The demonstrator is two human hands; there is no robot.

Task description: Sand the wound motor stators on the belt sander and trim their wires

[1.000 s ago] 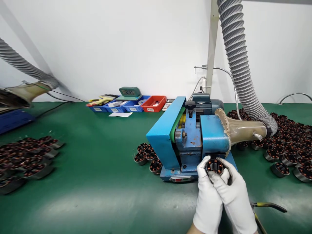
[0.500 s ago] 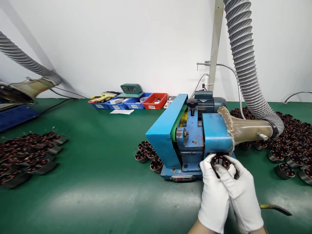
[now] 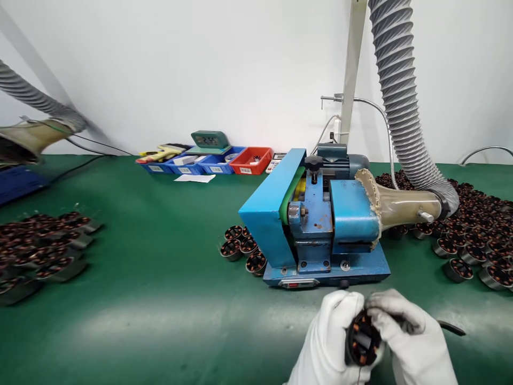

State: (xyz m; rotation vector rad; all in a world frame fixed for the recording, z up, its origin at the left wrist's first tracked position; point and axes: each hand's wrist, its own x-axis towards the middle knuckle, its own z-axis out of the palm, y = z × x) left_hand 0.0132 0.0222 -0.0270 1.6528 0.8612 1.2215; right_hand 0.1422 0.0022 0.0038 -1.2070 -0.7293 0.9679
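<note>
My left hand (image 3: 331, 337), in a white glove, is wrapped around a motor stator (image 3: 363, 339), a round black ring with copper windings, tilted so its open face shows. My right hand (image 3: 409, 331), gloved too, has its thumb and fingers closed on the stator's upper right rim. Whether a thin wire lies between those fingers is too small to tell. Both hands are in front of a blue belt grinder (image 3: 312, 224), apart from it. A green belt (image 3: 289, 198) shows beside its guard.
More stators stand left (image 3: 60, 240), in a small group (image 3: 244, 248) beside the grinder, and in a large group (image 3: 476, 235) right. A grey suction hose (image 3: 404, 91) joins the grinder's nozzle. Blue bins (image 3: 216, 167), a red bin (image 3: 251, 160) and a clock (image 3: 209, 139) sit at the wall.
Both hands have drawn back from the grinder's front toward me, bringing the stator along. My right hand has shifted to the stator's upper rim. The view has moved slightly.
</note>
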